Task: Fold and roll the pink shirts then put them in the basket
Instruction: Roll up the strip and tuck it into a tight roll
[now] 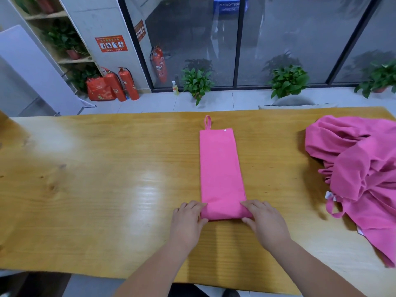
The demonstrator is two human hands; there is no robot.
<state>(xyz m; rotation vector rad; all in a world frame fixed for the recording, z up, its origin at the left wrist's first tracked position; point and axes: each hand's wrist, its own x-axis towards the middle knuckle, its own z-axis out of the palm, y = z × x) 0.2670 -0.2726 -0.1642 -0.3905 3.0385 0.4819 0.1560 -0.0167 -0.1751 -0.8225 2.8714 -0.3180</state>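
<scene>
Operator: Query one; where is the folded pink shirt (221, 168) lying?

Manual: It is lying flat on the wooden table (107, 168) as a long narrow strip, running straight away from you near the middle of the tabletop; its far end is carrying a small loop (207, 122) and a pale round snap (225, 130); its near end is curving up into a rounded edge.

Operator: Query two; what are my hands doing?

Manual: You are holding that near end at both corners; your left hand (188, 221) is gripping the left corner, fingers curling over the top of the rounded edge and thumb pressing against its near side; your right hand (265, 224) is gripping the right corner in the same manner; the two hands are sitting apart, with the width of the strip between them; both forearms are reaching in over the near table edge.

Operator: Query three; what else is lying in the work area?

Manual: A loose pile of pink shirts (362, 168) is lying crumpled at the right end of the table, well apart from the strip and partly running out of view; beyond the table, two red fire extinguishers (123, 84) are standing on the floor by the pillar; potted plants (198, 83) are standing along the glass wall.
</scene>
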